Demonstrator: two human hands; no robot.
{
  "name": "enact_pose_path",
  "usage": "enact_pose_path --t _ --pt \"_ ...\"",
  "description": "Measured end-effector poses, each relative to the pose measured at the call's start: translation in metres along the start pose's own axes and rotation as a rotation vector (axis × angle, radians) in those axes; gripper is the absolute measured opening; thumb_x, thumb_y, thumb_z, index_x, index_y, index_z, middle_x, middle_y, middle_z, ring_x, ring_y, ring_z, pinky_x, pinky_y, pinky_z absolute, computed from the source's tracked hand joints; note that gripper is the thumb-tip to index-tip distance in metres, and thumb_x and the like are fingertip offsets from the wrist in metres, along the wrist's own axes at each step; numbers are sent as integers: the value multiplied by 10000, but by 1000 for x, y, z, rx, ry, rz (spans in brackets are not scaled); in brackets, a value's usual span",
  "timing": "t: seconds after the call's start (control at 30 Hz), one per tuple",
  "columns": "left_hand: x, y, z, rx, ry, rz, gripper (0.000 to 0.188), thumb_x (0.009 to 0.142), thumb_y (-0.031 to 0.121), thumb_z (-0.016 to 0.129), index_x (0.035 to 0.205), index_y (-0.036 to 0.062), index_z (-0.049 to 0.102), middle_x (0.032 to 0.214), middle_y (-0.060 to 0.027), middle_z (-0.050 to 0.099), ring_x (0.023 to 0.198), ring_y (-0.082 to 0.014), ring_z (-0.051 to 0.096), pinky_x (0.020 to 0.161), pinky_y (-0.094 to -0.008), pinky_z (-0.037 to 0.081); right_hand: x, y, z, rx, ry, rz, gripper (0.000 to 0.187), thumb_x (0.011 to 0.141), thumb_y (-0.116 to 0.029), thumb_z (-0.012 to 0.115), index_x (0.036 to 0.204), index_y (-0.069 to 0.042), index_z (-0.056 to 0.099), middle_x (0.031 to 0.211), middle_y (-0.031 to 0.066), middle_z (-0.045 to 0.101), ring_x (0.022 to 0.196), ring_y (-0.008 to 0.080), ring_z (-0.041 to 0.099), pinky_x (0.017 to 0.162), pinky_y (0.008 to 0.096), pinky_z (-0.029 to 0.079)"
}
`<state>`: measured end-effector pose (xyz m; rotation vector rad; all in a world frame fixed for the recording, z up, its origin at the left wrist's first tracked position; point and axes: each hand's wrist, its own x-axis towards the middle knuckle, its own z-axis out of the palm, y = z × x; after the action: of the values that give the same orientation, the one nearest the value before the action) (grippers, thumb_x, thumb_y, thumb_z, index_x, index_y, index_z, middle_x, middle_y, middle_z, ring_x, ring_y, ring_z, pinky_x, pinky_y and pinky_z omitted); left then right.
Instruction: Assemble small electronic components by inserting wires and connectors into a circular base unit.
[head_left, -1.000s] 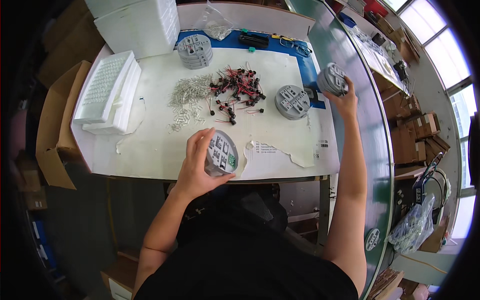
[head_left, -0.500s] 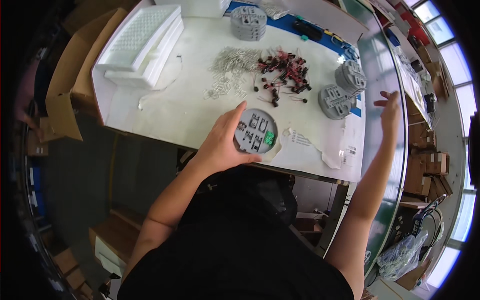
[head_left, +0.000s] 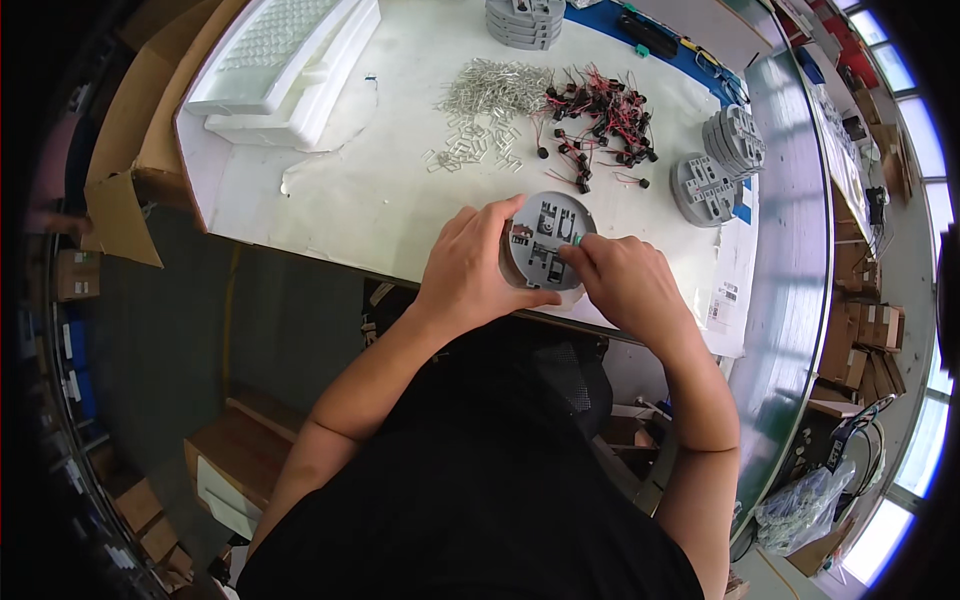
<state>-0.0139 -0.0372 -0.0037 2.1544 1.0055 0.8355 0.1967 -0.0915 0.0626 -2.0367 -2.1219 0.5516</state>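
My left hand is wrapped round the left side of a round grey plastic housing, thumb along its near edge. The housing is tilted up over the table's front edge, its face with black slots and small metal parts towards me. Over its right side, my right hand is closed, thumb and forefinger bent together at a small green block. Those fingers hide most of the block.
Beyond the housing lie a heap of clear U-shaped pieces and a pile of black parts with red wires. Stacked grey housings stand at the right, others at the back. White foam trays sit at the left.
My right hand has come in from the far right to the housing, and its fingers have closed at the green block. The left hand still holds the housing; the view has shifted.
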Motion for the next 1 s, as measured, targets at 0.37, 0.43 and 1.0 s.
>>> enact_pose_path --t 0.37,0.43,1.0 --pt "0 -3 0 36 -3 21 1125 555 498 1027 1439 32 511 1239 -143 687 1136 -320 668 1002 -438 533 11 -10 -1 12 -88 27 417 1060 -368 609 811 -43 690 709 209 692 672 444 677 640 537 538" --pt "0 -3 1 37 -6 20 1126 556 498 1026 1442 33 508 1250 -143 686 1139 -324 668 1009 -442 529 11 -7 1 5 -72 15 406 1049 -376 626 814 -51 687 708 198 689 674 433 678 634 528 535" --pt "2 -6 1 23 -21 10 1124 560 500 1025 1435 26 502 1246 -154 680 1159 -332 668 1017 -456 511 9 -2 18 -62 158 -88 360 1001 -391 683 804 -91 663 694 112 649 640 386 663 565 502 502"
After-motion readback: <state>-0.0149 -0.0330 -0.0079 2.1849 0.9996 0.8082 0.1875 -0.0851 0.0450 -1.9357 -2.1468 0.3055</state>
